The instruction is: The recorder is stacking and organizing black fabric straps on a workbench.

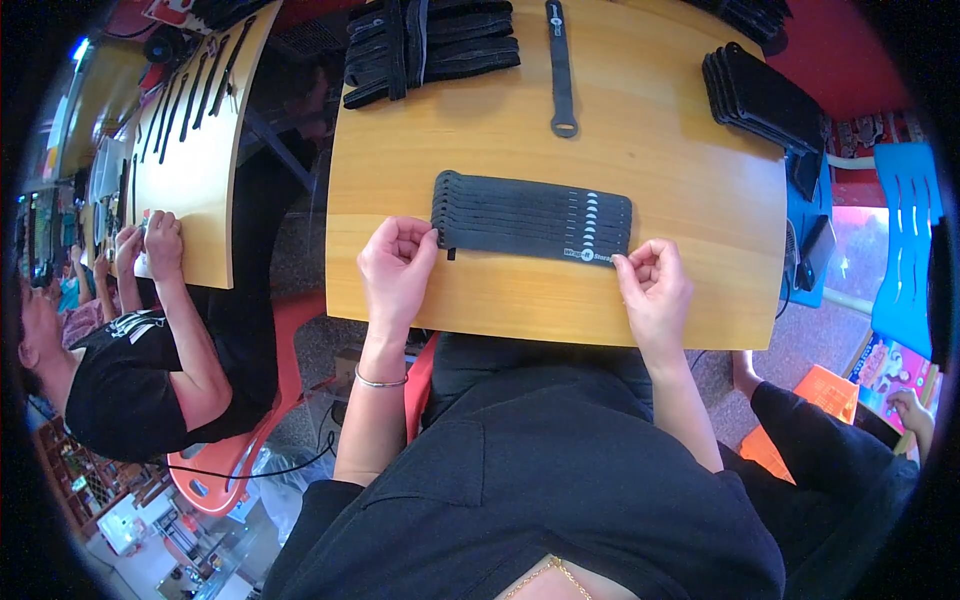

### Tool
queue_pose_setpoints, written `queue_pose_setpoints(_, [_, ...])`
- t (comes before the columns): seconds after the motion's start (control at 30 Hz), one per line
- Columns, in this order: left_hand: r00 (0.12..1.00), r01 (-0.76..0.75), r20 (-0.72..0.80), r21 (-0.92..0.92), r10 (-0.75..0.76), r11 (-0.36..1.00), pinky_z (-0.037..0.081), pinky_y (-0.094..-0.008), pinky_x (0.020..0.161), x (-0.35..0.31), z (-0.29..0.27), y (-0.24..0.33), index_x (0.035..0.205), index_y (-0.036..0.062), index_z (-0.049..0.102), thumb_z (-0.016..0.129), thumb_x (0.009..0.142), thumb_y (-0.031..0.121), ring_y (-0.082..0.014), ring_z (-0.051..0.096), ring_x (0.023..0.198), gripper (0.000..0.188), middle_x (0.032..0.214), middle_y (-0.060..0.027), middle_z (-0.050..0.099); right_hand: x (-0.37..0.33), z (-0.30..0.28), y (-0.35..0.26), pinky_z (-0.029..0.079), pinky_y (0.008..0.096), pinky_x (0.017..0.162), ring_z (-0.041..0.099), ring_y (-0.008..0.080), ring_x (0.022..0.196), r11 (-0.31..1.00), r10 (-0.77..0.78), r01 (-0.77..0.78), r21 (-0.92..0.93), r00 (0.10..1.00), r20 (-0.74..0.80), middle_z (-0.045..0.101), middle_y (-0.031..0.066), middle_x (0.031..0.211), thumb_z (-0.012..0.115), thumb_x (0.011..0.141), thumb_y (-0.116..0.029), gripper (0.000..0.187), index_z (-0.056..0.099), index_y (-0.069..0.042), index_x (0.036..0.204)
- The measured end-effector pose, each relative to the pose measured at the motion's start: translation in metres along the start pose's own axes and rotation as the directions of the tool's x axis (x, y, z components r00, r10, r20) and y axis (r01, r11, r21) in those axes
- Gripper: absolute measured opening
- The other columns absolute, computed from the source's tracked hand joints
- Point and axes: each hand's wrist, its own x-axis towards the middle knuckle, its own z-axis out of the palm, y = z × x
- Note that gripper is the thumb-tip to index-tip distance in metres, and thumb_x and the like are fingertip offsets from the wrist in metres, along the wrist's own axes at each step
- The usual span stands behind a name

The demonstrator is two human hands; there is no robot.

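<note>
Several dark grey hook-and-loop straps [520, 213] lie overlapped in a fanned row on the wooden table in front of me. Their looped ends line up on the left, and pale printed marks show near the right ends. At the left end of the nearest strap, my left hand [393, 268] is closed in a pinch. My right hand [656, 288] pinches the right end of that same strap between thumb and fingers. The strap lies stretched between both hands, against the row. A small black tab pokes out below its left end.
A single strap [562, 80] lies lengthwise farther back on the table [640, 140]. Bundled black straps [430, 50] sit at the back left, a black stack [765, 100] at the back right. At left, a person [150, 370] works at another table [205, 190]. A blue chair [905, 250] stands right.
</note>
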Motion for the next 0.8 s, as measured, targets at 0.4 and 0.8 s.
queue_pose_setpoints(0.4, [1.0,0.015,0.0,-0.007,-0.015,1.0,0.041,-0.0157,0.054,-0.0016,0.0007,-0.0003,0.085,-0.0013,0.063,0.067,0.083,-0.002,-0.0006,0.051,0.059,0.004,0.072,0.0014,0.062,-0.0003,0.0001,-0.0032,0.044,0.0246,0.051,0.054,0.0075,0.056,0.999,-0.024,0.024,-0.036,1.0,-0.006,0.058,0.0029,0.071,0.072,0.081,-0.001,0.021,0.052,-0.003,0.088])
queue_pose_setpoints(0.8, [0.999,-0.024,-0.026,0.018,0.024,1.0,0.04,-0.0163,0.053,-0.0021,0.0034,0.0007,0.083,-0.0009,0.063,0.068,0.082,-0.002,-0.001,0.05,0.058,0.005,0.071,0.0014,0.061,0.0016,-0.0002,-0.0032,0.046,0.0278,0.055,0.055,0.0124,0.056,0.991,-0.104,0.103,-0.088,0.995,-0.01,0.057,0.0064,0.078,0.072,0.079,0.0,0.023,0.054,-0.001,0.093])
